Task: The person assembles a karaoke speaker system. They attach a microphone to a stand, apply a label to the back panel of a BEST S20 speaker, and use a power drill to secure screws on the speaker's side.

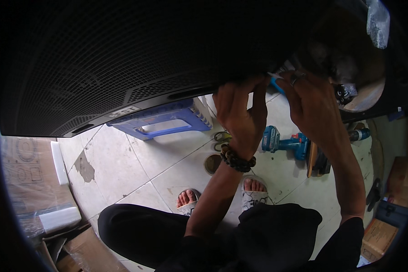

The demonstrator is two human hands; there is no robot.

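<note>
A large black speaker cabinet with a perforated metal grille fills the upper view, above both hands. My left hand is raised to its lower edge, with bent fingers and a dark beaded bracelet at the wrist. The fingertips are in deep shadow, so what they pinch is hidden. To its right, my right hand, with a ring, is closed round a small blue tube with a white tip. That tip points toward the left fingertips. Beside the right hand, a round cutout in the cabinet shows bare wood and dark wiring.
On the tiled floor are a blue plastic stool, scissors, a round brown roll and a teal cordless drill. Wrapped cardboard boxes stand at left, another box at lower right. Clear plastic hangs at upper right.
</note>
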